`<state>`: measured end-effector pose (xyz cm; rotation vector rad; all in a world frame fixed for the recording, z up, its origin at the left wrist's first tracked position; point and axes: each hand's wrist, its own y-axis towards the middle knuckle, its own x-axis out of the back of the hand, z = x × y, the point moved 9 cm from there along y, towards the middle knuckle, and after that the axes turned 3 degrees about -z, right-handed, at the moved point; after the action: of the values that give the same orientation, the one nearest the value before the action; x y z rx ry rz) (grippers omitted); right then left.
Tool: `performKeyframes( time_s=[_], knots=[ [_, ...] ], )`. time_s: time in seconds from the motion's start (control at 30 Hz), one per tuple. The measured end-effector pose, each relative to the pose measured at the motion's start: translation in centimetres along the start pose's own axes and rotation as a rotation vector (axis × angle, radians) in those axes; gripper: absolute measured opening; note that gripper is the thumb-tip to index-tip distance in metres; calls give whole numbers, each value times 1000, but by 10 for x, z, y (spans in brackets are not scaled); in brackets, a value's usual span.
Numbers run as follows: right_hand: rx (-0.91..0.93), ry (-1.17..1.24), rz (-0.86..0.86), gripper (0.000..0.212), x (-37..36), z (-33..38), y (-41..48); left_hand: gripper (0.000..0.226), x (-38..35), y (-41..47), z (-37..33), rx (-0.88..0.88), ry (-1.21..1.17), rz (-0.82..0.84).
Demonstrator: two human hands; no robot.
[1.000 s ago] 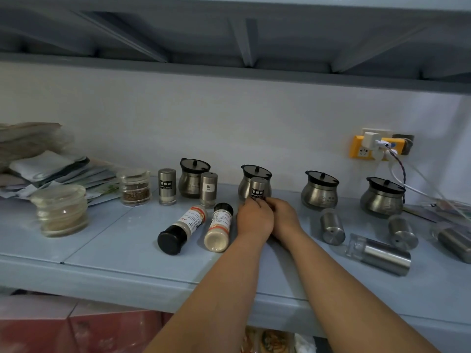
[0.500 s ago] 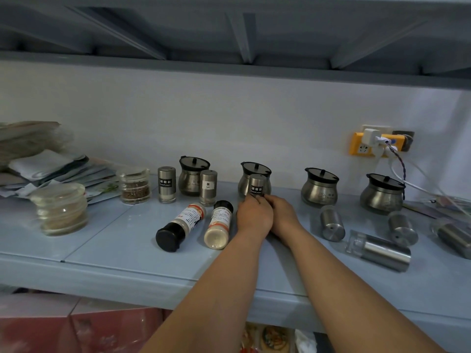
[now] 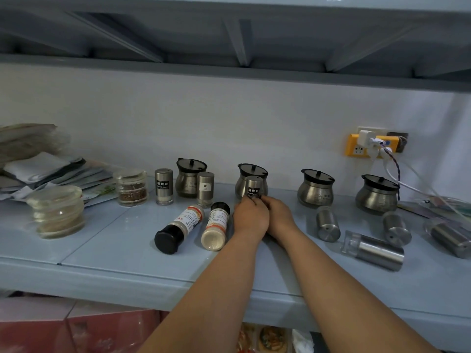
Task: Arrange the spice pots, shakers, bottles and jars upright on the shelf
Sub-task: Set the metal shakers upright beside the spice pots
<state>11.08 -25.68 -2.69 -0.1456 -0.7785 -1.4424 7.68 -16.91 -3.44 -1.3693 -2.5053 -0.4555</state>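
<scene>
Gripped the pepper shaker (image 3: 254, 187) low on its body with the left hand (image 3: 251, 217) and the right hand (image 3: 280, 219), fingers of both curled round its foot. Held it at the far middle of the shelf (image 3: 102, 250), just in front of the second steel pot (image 3: 251, 170) and near the back wall.

Judged the job about half done. Found upright along the far row: the seed jar (image 3: 131, 188), another labelled shaker (image 3: 164, 186), the first steel pot (image 3: 188, 177), the salt shaker (image 3: 205, 188), the third steel pot (image 3: 316, 189) and the fourth steel pot (image 3: 377, 194); likewise the wide glass jar (image 3: 57, 211) at the near left. Found on their sides, and so left to do: the black-capped bottle (image 3: 179, 229) and the pale-powder bottle (image 3: 216, 226) just left of the hands; to the right, a short steel shaker (image 3: 327, 224), a second short shaker (image 3: 396, 228), the long steel grinder (image 3: 374, 250) nearer the edge, and one more steel cylinder (image 3: 448, 236) at the far right.

Read the long axis of the pepper shaker as vertical, rounded cap up, black label turned toward the near edge. Could not tell whether its base sat on the shelf or hung just above, hidden as it was behind the fingers. Reckoned this one close to done, wanting only a release.
</scene>
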Motion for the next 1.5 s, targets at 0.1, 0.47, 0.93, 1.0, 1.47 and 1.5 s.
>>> performKeyframes(
  time_s=[0.1, 0.47, 0.93, 1.0, 1.47, 1.5],
  knots=[
    [4, -16, 2, 21, 0, 1, -1, 38, 0, 0, 0, -2, 3, -2],
    [-3, -1, 25, 22, -1, 3, -2, 38, 2, -1, 0, -2, 0, -10],
    [3, -31, 67, 18, -3, 7, -5, 36, 5, -5, -3, -11, 14, -30],
    [-14, -4, 60, 18, -3, 5, -5, 35, 6, -6, -3, -17, 19, -33],
    [128, 107, -174, 32, 44, 39, -24, 27, 24, -34, -35, -236, -112, -223],
    [131, 83, -173, 31, 50, 39, -24, 27, 21, -35, -38, -254, -148, -217]
  ],
)
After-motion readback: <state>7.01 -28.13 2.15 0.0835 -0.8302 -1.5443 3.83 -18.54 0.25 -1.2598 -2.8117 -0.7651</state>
